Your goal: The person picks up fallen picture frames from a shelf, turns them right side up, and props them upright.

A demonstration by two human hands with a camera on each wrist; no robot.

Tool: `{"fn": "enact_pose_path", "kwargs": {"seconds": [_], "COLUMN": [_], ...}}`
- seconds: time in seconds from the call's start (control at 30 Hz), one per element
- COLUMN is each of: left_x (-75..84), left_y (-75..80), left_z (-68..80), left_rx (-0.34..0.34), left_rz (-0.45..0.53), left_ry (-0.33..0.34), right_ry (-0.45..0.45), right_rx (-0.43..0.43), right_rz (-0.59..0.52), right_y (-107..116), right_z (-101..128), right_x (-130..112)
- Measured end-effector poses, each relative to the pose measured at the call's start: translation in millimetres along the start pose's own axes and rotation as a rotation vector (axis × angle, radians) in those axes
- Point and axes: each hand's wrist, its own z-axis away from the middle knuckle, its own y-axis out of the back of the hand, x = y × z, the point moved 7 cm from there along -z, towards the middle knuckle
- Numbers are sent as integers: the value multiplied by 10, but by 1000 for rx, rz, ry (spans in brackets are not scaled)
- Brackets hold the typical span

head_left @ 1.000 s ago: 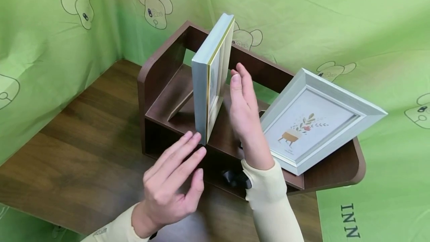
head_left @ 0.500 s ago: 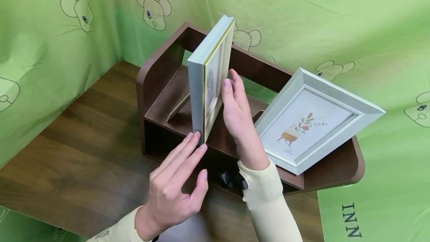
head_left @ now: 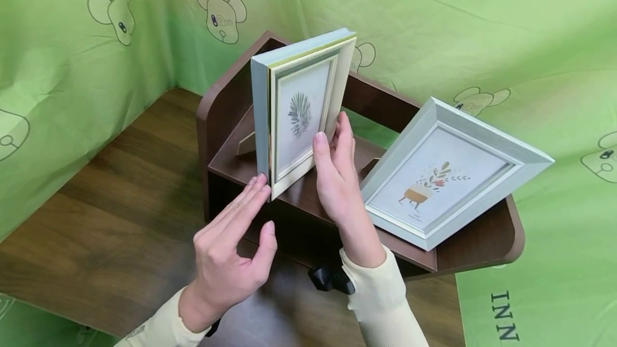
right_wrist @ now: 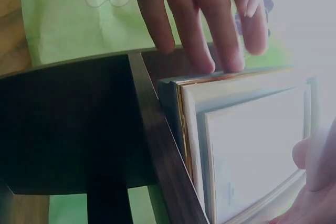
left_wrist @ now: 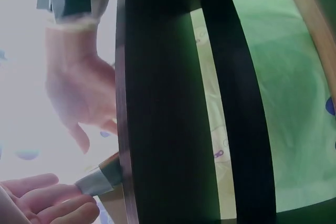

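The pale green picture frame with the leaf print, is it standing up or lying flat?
Standing upright: the pale green leaf-print picture frame rests on its bottom edge on the dark wooden shelf.

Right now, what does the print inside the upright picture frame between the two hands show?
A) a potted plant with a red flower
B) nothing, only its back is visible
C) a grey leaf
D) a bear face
C: the upright frame faces the head camera and shows a grey feathery leaf; the potted plant is in the leaning frame.
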Motion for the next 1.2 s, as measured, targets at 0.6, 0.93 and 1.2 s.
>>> {"fn": "enact_pose_path", "kwargs": {"seconds": [0.6, 0.93, 1.2], "left_x": [-266, -629, -809], "left_y": [107, 70, 37], "left_z": [-267, -165, -179], "left_rx": [-3, -70, -145], "left_rz": [33, 85, 61], "left_ry": [213, 334, 378], "right_ry": [67, 105, 100], "right_rx": [49, 27, 33], "right_rz": [113, -27, -32], "right_y": [-11, -46, -61], "right_z": [436, 674, 823], "right_x": [-33, -62, -94]}}
